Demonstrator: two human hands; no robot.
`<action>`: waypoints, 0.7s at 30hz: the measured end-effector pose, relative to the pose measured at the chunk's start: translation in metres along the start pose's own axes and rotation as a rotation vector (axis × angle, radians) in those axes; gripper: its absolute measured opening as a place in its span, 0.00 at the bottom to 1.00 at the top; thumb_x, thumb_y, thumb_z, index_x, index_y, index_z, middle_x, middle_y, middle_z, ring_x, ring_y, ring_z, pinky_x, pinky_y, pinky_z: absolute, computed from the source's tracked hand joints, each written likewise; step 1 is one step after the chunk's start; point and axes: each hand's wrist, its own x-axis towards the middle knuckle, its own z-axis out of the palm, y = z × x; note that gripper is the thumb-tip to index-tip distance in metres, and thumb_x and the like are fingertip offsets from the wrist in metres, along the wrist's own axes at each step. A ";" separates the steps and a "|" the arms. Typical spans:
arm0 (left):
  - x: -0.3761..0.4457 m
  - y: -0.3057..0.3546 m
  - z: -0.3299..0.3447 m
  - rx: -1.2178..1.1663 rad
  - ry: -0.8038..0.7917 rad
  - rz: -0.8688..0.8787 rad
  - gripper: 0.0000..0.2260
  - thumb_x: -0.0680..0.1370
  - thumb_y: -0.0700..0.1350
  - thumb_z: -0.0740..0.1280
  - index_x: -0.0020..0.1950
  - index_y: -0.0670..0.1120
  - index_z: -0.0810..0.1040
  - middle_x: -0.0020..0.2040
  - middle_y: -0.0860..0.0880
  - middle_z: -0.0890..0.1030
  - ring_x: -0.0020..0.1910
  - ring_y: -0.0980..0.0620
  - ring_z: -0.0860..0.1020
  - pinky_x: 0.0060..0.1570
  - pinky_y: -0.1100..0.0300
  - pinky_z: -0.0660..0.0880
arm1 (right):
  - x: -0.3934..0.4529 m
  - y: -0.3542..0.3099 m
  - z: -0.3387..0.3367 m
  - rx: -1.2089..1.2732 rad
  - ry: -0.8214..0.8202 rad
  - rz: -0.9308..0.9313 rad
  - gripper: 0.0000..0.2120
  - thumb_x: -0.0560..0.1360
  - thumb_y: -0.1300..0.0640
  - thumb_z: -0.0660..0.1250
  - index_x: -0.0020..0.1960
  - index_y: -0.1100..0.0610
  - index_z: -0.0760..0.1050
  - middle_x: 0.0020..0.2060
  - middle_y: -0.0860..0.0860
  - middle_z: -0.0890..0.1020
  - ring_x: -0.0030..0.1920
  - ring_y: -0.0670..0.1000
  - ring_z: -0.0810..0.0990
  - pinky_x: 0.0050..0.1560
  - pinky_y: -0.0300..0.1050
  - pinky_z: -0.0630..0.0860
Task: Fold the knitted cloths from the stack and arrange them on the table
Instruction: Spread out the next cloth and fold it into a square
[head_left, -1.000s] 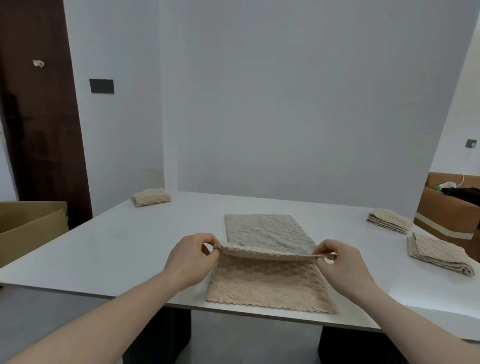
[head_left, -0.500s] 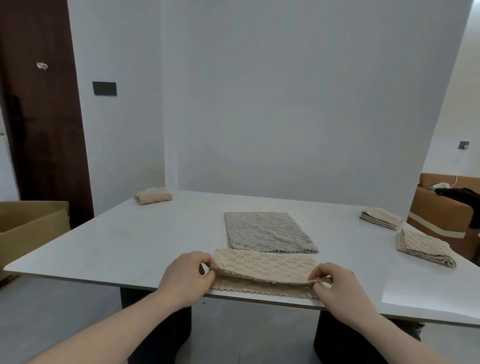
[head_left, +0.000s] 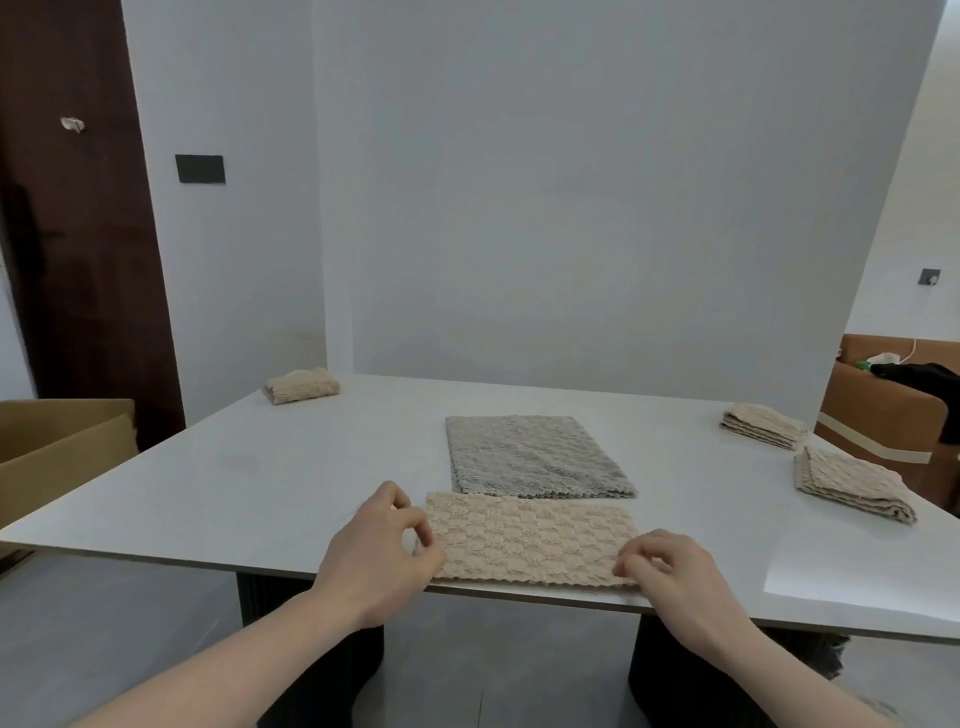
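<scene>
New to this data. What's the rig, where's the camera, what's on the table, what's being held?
No robot here: a person works with bare hands, and the one camera sits on their head, looking forward and down. The left hand and right hand rest at the two near corners of a beige cloth, folded into a strip at the near edge of the white table. Whether the fingers pinch it is unclear. Behind it lies a flat grey cloth. Folded beige cloths sit far left and right.
</scene>
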 end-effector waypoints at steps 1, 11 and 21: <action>0.003 0.008 0.001 -0.031 0.044 0.025 0.10 0.72 0.61 0.64 0.41 0.56 0.78 0.50 0.60 0.70 0.49 0.61 0.74 0.46 0.60 0.74 | 0.005 -0.003 0.000 0.015 0.043 -0.002 0.09 0.73 0.52 0.67 0.37 0.44 0.83 0.45 0.38 0.83 0.54 0.41 0.76 0.57 0.44 0.71; 0.039 0.055 0.076 0.302 -0.399 0.192 0.30 0.82 0.66 0.47 0.83 0.58 0.51 0.84 0.55 0.46 0.82 0.50 0.43 0.80 0.47 0.41 | 0.035 -0.018 0.047 -0.524 -0.338 0.081 0.32 0.82 0.37 0.46 0.83 0.47 0.46 0.82 0.46 0.46 0.82 0.52 0.42 0.80 0.58 0.42; 0.049 0.008 0.053 0.317 -0.470 0.010 0.34 0.80 0.71 0.45 0.83 0.59 0.43 0.83 0.55 0.41 0.82 0.50 0.40 0.80 0.45 0.39 | 0.041 0.012 0.019 -0.559 -0.401 0.183 0.39 0.78 0.28 0.43 0.83 0.46 0.41 0.82 0.42 0.43 0.82 0.47 0.41 0.80 0.59 0.38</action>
